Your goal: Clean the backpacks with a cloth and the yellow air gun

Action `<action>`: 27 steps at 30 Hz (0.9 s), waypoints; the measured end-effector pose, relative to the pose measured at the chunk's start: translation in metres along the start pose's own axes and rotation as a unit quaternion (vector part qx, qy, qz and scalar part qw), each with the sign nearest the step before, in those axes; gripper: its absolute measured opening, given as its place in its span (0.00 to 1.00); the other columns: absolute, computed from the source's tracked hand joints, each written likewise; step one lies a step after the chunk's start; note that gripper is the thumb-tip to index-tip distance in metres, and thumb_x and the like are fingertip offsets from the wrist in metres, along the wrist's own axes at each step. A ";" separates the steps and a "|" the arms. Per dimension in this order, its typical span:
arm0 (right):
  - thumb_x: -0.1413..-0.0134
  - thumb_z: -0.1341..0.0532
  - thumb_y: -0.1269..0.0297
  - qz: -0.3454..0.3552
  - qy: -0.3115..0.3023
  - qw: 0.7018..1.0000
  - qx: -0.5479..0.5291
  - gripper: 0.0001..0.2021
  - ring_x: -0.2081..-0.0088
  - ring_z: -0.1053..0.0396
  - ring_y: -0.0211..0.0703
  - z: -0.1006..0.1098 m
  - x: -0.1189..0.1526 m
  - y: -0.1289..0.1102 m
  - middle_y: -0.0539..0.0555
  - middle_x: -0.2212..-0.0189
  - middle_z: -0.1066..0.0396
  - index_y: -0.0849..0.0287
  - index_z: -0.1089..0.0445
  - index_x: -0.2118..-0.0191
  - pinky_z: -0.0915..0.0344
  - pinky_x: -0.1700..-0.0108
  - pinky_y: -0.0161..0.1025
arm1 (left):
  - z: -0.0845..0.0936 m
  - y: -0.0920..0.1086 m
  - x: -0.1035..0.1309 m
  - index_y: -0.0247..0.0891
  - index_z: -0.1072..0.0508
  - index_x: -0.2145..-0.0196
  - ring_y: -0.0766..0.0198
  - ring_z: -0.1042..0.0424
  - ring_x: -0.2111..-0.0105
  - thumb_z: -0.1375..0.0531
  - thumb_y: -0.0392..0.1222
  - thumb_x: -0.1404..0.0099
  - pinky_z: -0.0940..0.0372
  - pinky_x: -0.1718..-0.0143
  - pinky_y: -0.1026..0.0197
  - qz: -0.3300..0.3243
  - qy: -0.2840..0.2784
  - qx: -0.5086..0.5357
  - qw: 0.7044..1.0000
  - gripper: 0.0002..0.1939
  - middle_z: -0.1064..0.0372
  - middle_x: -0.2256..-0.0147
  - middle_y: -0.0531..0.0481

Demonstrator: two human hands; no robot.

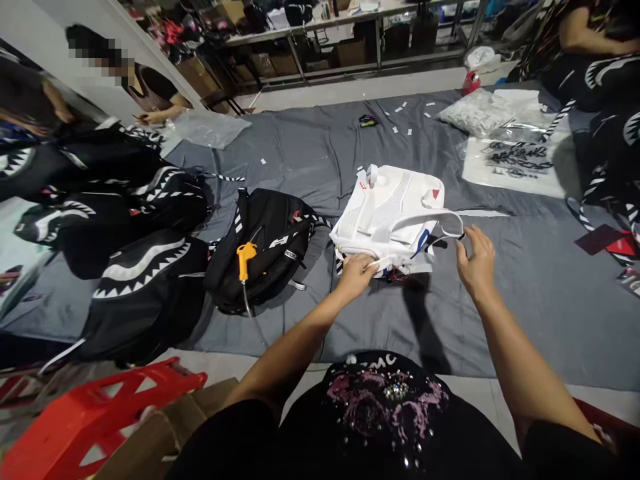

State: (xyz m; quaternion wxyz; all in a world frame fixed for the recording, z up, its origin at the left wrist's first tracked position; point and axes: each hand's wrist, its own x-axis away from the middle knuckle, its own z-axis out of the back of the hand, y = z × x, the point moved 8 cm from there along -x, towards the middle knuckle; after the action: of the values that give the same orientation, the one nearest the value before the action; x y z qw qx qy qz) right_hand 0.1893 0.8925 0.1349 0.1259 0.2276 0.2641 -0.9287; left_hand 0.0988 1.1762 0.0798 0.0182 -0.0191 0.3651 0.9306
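A white backpack (pixel 400 200) lies on the grey cloth-covered table, its straps facing up. My left hand (pixel 357 275) is closed on the backpack's near left edge, by a white strap. To the right, my right hand (pixel 475 260) pinches the end of a white strap (pixel 445 215), pulled out from the bag, with a small dark piece at its tip. A blue loop (pixel 423 241) shows at the near side of the bag. Left of the white bag rests a black backpack (pixel 270 267), with a yellow air gun (pixel 247 261) and its clear hose on top.
Black backpacks with shark-mouth prints (pixel 145 287) crowd the left. At the right back are a white printed bag (pixel 520 167) and clear plastic packaging (pixel 475 113). A small cutter (pixel 368 121) and paper scraps lie farther back. Other people sit around the table. A red stool (pixel 105 413) stands near-left.
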 end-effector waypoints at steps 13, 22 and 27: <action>0.46 0.50 0.49 -0.270 -0.072 0.959 -0.036 0.26 0.59 0.26 0.56 0.012 0.152 0.118 0.64 0.60 0.24 0.63 0.27 0.52 0.32 0.53 0.51 | 0.129 0.110 -0.091 0.34 0.30 0.78 0.70 0.40 0.77 0.38 0.57 0.44 0.45 0.73 0.66 0.002 0.140 0.361 0.922 0.21 0.34 0.78 0.53; 0.44 0.51 0.52 -0.236 -0.169 0.952 -0.092 0.23 0.54 0.26 0.56 -0.038 0.154 0.091 0.61 0.56 0.24 0.60 0.28 0.53 0.31 0.50 0.50 | 0.169 0.179 -0.111 0.34 0.26 0.72 0.70 0.36 0.75 0.34 0.50 0.48 0.44 0.74 0.66 -0.034 0.020 0.399 0.916 0.15 0.30 0.75 0.51; 0.41 0.50 0.55 -0.183 -0.195 0.953 -0.145 0.21 0.52 0.26 0.54 -0.063 0.133 0.048 0.61 0.53 0.25 0.60 0.29 0.51 0.32 0.48 0.51 | 0.160 0.175 -0.146 0.32 0.25 0.69 0.66 0.33 0.71 0.36 0.47 0.47 0.41 0.69 0.64 -0.027 0.008 0.230 0.973 0.14 0.27 0.70 0.49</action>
State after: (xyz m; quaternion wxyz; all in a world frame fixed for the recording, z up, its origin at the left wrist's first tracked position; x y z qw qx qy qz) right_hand 0.1142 0.8721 0.0009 0.0347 -0.0310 0.4038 -0.9137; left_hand 0.2326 1.1544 0.3231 0.0442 -0.0321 0.5689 0.8206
